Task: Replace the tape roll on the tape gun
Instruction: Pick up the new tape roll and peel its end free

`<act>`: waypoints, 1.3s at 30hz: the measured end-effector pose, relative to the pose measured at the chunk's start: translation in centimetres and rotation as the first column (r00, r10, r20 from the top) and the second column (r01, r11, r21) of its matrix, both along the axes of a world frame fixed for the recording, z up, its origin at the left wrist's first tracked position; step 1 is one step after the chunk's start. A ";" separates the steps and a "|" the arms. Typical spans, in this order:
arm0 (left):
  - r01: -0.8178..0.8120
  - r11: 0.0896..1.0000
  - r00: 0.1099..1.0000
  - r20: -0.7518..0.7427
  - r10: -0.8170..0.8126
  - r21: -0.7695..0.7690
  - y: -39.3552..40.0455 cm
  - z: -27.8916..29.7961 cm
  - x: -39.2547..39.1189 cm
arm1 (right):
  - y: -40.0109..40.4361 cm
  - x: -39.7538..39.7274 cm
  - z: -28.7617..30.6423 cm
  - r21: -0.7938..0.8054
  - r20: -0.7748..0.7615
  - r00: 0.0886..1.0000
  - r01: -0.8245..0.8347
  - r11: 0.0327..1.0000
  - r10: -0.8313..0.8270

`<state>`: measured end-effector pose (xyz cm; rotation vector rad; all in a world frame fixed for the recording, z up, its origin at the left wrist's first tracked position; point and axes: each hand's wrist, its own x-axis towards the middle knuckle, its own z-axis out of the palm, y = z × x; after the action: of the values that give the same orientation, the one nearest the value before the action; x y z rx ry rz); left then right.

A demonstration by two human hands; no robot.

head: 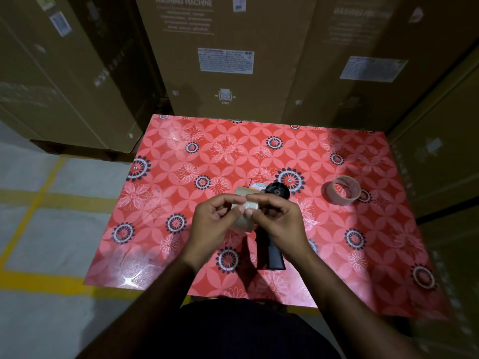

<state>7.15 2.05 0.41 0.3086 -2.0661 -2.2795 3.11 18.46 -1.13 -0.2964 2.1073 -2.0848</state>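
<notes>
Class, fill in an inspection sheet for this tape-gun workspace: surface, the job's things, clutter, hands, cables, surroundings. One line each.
Surface: table under a glossy red floral cover.
Job's things: new tape roll held above the table in both hands; black tape gun lying on the table beneath them, its round hub bare; nearly spent roll lying apart to the right.
Clutter: nothing seen.
Hands: left hand grips the new roll; right hand pinches at its outer face, perhaps picking for the tape end.
Cables: nothing seen.
Surroundings: cardboard boxes marked WASHING MACHINE behind and to the right; grey floor with yellow lines on the left.
</notes>
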 end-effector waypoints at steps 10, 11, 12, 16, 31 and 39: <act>-0.003 0.999 1.000 0.016 0.002 0.049 -0.3 0.2 -0.2 | 0.5 0.2 0.2 -0.016 0.011 0.995 -0.102 0.995 0.102; -0.009 0.999 1.000 0.015 0.008 0.043 -0.3 0.1 -0.2 | 0.4 0.1 0.1 -0.004 -0.002 0.995 -0.096 0.995 0.096; -0.002 0.999 1.000 0.013 0.001 0.048 -0.3 0.1 -0.1 | 0.3 0.0 0.1 0.000 -0.007 0.997 -0.077 0.997 0.077; 0.099 0.987 0.995 -0.011 -0.098 0.127 -0.5 0.0 0.1 | -0.3 -0.3 0.2 -0.044 0.046 0.999 0.030 0.999 -0.028; 0.131 0.977 0.991 -0.037 -0.127 0.168 -0.2 0.3 0.1 | -0.2 0.1 0.9 -0.049 0.034 0.997 0.067 0.997 -0.065; 0.117 0.980 0.993 -0.048 -0.110 0.159 -0.4 -0.1 0.0 | 0.5 0.1 0.7 -0.080 0.030 0.999 -0.028 0.996 0.031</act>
<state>7.14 1.70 0.33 0.1546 -1.9325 -2.5036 3.22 18.92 -0.48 -0.3011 1.9939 -2.1451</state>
